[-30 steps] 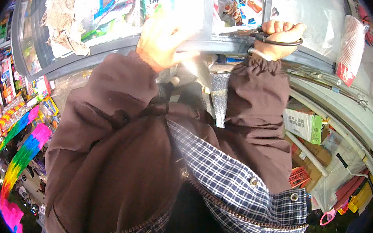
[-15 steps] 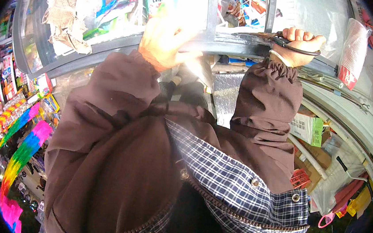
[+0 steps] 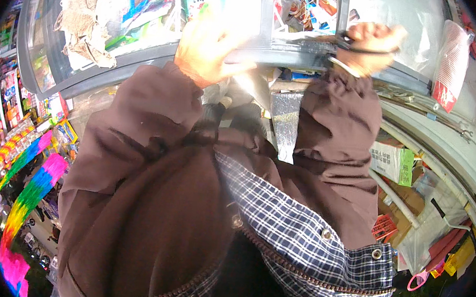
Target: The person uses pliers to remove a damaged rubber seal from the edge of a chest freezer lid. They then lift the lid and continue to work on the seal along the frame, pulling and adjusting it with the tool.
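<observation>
My right hand [image 3: 374, 44] is closed round the dark-handled scissors [image 3: 345, 40], whose blades point left over the front edge of a glass-topped case. The hand is blurred by motion. To its left, my left hand [image 3: 201, 52] rests by the case's grey frame [image 3: 149, 59], thumb out to the right and fingers apart. Bright glare washes out its fingertips, and nothing shows in it. Beneath the glass, colourful wrapped packages [image 3: 312, 11] lie behind and between my hands. A crumpled brown cloth [image 3: 88, 19] lies on the case left of my left hand.
A stack of clear and red plastic cups [image 3: 450, 68] stands right of my right hand. At the lower right are a carton [image 3: 392, 163] and plastic bags. Shelves of bright packets [image 3: 8, 94] and a rainbow-coloured streamer [image 3: 26, 203] line the left side.
My right hand has moved slightly left and up with the scissors, along the case's front edge. My left hand has stayed nearly in place.
</observation>
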Available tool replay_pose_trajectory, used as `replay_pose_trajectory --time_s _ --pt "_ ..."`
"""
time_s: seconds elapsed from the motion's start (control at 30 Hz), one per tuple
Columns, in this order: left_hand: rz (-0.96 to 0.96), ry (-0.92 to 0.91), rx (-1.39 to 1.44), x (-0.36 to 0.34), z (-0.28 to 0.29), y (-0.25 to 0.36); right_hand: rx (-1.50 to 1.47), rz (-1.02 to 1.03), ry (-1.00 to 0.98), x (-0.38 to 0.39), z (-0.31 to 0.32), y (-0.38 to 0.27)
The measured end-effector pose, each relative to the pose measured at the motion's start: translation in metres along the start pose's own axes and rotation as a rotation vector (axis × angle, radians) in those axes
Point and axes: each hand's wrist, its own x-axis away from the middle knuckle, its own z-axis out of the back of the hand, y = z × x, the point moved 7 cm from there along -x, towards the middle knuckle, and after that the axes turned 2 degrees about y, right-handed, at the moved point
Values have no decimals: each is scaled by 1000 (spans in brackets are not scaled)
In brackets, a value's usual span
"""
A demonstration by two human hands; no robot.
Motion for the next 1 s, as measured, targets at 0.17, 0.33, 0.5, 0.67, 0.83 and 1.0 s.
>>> replay_pose_trajectory --time_s 0.17,0.33,0.5,0.67,0.83,1.0 --pt "-37 27 30 -1 7 3 109 -24 -11 17 0 14" --pt "-57 41 35 -3 9 4 12 30 68 11 -4 -3" --pt "-53 46 40 -2 10 3 142 -102 -48 24 -23 18" --pt "-53 41 42 -2 11 3 20 161 -16 25 -17 -11" --pt "-50 23 41 -2 9 2 101 96 -70 32 -32 -6" --pt "-47 48 -6 0 12 5 116 -46 -50 36 -32 6"
